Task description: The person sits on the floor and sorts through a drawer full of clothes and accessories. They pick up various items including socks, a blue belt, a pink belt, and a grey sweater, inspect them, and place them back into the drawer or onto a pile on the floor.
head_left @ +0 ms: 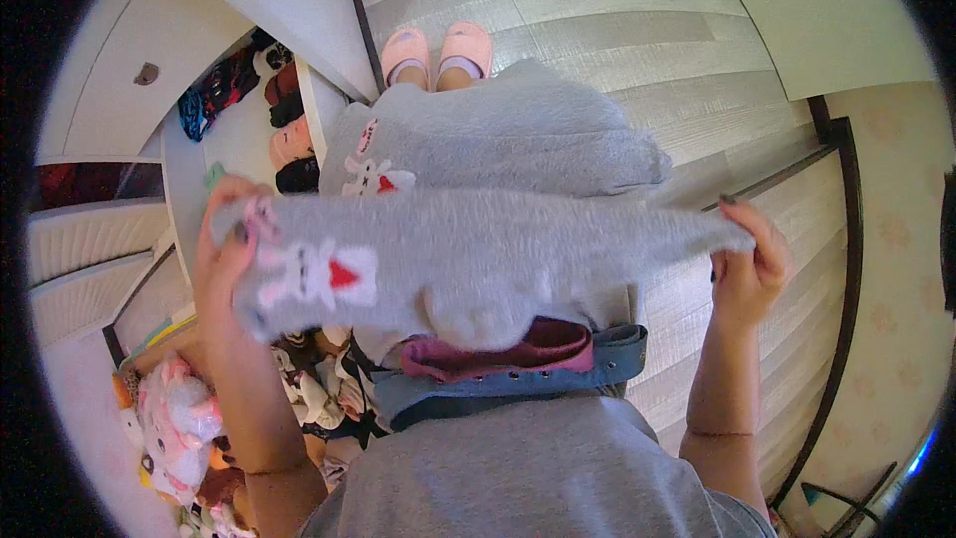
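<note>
A long grey fuzzy knit garment [518,239] is stretched sideways between my hands, above my lap. It carries a white rabbit and a red heart near its left end; its exact kind is unclear. My left hand [226,239] grips the wide left end, thumb in front. My right hand [749,251] pinches the narrow right end between thumb and fingers. Behind it, more grey fuzzy fabric [508,139] with a matching rabbit lies over my legs. A maroon waistband [498,357] and a blue denim waistband [607,364] lie nearest my body.
To the left, an open white drawer [234,134] holds rolled dark and pink clothing [291,144]. Jumbled clothes [319,384] and a white-and-pink plush toy [174,428] are at lower left. Pink slippers [466,48] are on my feet, on pale wood flooring [597,0].
</note>
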Tool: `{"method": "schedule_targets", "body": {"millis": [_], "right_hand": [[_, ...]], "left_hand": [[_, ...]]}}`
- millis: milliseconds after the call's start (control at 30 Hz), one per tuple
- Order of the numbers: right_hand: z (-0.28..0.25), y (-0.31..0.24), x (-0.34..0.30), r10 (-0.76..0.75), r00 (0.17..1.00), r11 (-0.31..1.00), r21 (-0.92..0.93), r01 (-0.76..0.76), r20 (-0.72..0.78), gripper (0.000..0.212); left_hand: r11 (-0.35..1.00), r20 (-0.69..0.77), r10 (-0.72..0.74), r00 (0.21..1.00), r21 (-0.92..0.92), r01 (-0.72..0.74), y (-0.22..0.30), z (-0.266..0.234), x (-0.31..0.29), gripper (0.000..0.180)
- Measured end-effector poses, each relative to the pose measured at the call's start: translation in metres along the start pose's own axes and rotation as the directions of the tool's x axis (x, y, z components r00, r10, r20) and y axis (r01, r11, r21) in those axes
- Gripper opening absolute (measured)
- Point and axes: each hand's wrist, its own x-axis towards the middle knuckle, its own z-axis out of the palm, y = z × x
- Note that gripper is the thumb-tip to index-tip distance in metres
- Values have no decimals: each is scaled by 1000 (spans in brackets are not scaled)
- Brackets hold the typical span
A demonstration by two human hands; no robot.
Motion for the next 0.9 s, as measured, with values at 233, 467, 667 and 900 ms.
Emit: {"method": "schedule_targets", "body": {"millis": [233, 467, 667, 900], "right_hand": [[24, 31, 33, 113, 978, 913, 371, -171, 174, 27], [35, 11, 30, 422, 900, 631, 679, -376, 107, 22], [39, -2, 38, 489, 860, 339, 876, -342, 147, 26], [47, 12, 37, 539, 840, 426, 839, -338, 64, 30]], "left_hand": [[823, -124, 135, 983, 566, -42, -30, 23, 65, 20], [155, 616, 330, 715, 712, -685, 9, 131, 19, 21], [236, 691, 384, 613, 569, -788, -18, 106, 26, 18], [410, 786, 5, 618, 562, -719, 10, 108, 26, 18]]}}
